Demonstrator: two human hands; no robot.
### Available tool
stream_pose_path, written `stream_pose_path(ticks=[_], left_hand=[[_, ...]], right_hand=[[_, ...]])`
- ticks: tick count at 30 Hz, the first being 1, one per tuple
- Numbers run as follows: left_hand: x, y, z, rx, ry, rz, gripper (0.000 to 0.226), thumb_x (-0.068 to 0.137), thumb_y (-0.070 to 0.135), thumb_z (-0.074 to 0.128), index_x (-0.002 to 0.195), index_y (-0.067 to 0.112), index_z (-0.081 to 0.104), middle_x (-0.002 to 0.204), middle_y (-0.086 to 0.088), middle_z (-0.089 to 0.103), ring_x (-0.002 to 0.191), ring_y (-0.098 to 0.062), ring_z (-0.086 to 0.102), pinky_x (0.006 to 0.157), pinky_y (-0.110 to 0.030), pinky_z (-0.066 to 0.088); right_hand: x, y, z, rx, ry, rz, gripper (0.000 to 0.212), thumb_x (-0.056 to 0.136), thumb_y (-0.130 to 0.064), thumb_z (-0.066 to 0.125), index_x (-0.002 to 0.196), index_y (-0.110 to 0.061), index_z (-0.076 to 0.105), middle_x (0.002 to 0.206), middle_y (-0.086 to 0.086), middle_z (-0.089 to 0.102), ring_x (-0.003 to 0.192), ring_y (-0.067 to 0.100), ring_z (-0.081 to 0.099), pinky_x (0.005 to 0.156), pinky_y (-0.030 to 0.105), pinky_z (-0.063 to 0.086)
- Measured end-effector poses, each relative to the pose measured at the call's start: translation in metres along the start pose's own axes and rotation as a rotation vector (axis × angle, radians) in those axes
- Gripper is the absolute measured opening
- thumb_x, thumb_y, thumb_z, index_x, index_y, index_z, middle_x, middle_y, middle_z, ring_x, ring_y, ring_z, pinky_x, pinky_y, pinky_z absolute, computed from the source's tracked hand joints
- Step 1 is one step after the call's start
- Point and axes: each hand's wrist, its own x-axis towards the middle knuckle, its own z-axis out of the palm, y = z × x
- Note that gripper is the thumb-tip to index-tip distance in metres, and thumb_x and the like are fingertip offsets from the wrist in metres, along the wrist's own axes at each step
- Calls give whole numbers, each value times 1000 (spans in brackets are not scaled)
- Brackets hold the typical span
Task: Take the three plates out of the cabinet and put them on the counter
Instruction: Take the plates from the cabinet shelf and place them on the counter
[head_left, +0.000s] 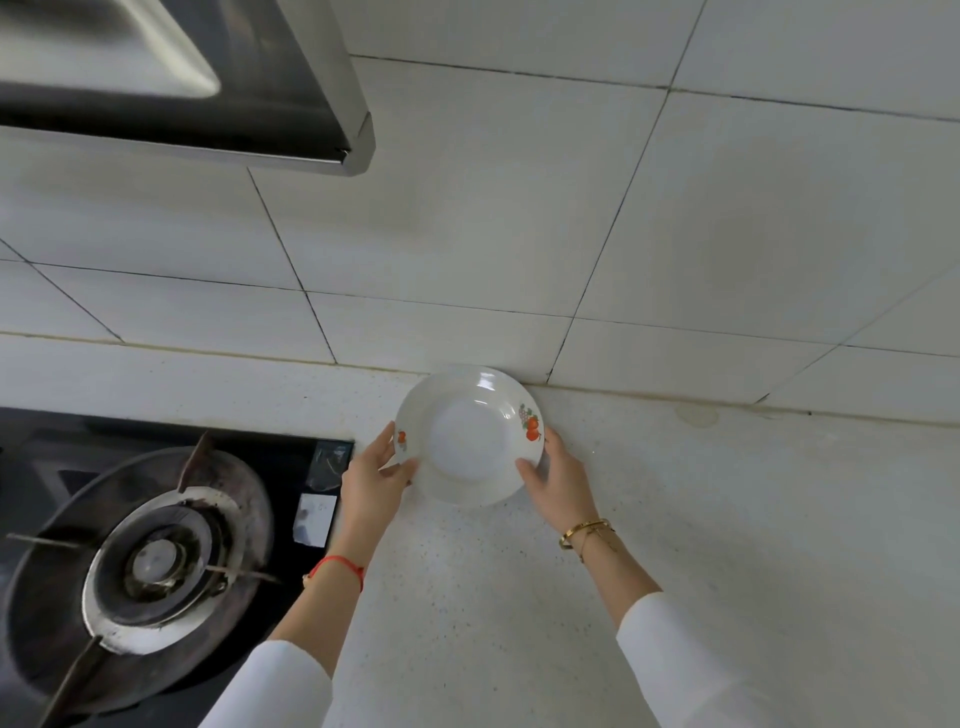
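From the head camera, the scene was a kitchen corner. A pale speckled counter (675, 519) ran from the near edge to a wall of large white tiles (519, 208) with dark grout lines, and a discoloured seam marked where the two met. At the left a black glass hob (291, 467) was set into the counter, carrying a round gas burner (150, 566) with a metal pan support, its ring stained and worn. Above it, in the upper left, hung the steel underside of an extractor hood (208, 104).

One white plate (470, 436) was over the counter close to the wall, just right of the hob's corner. It was round, so it had no long axis; it faced up toward the camera, showing a shallow well and a broad rim with small orange fruit motifs at the left and right sides. Whether its base already touched the counter could not be told.

The left hand (376, 478) gripped the plate's left rim, thumb lying over the top edge near the left motif and fingers behind it. The right hand (558, 480) gripped the right rim, thumb on the lower right edge and fingers curled behind. A red string bracelet (340, 566) circled the left wrist and a gold bangle (584, 531) the right; both arms wore white sleeves.
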Motion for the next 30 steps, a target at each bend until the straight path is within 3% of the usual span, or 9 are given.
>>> stream_pose_path(ticks=[9, 14, 17, 21, 30], left_hand=[[-5, 7, 0, 89, -2, 5, 66, 86, 14, 70, 145, 24, 42, 132, 2, 62, 80, 0, 67, 93, -34, 52], [-12, 19, -7, 281, 20, 10, 61, 94, 34, 58, 149, 21, 35, 139, 3, 57, 106, -15, 65, 83, -29, 49], [-20, 31, -13, 415, 57, 90, 58, 97, 39, 50, 149, 18, 34, 145, -1, 50, 122, -20, 58, 93, -38, 52], [-35, 50, -21, 571, 39, 254, 54, 100, 35, 44, 149, 17, 33, 150, -5, 43, 137, -24, 43, 101, -43, 46], [-90, 84, -35, 741, 40, 428, 50, 102, 28, 41, 150, 16, 32, 154, -4, 37, 146, -19, 27, 107, -40, 43]], right_hand=[[-1, -4, 0, -14, -30, 45, 50, 91, -21, 61, 136, -11, 43, 125, 4, 62, 115, 19, 59, 84, 17, 46], [-4, -9, -8, -84, -25, 90, 58, 91, -30, 60, 140, -9, 36, 136, 8, 53, 126, 25, 51, 93, 27, 44], [-10, -13, -19, -174, -18, 109, 66, 95, -36, 53, 148, -9, 25, 151, 10, 35, 140, 28, 35, 108, 36, 36], [-24, -21, -35, -251, -21, 51, 61, 98, -38, 45, 150, -14, 21, 159, 9, 21, 149, 26, 13, 117, 41, 22], [-79, -42, -71, -296, 59, -103, 57, 100, -36, 39, 151, -16, 21, 160, 3, 19, 150, 18, 8, 121, 36, 17]])
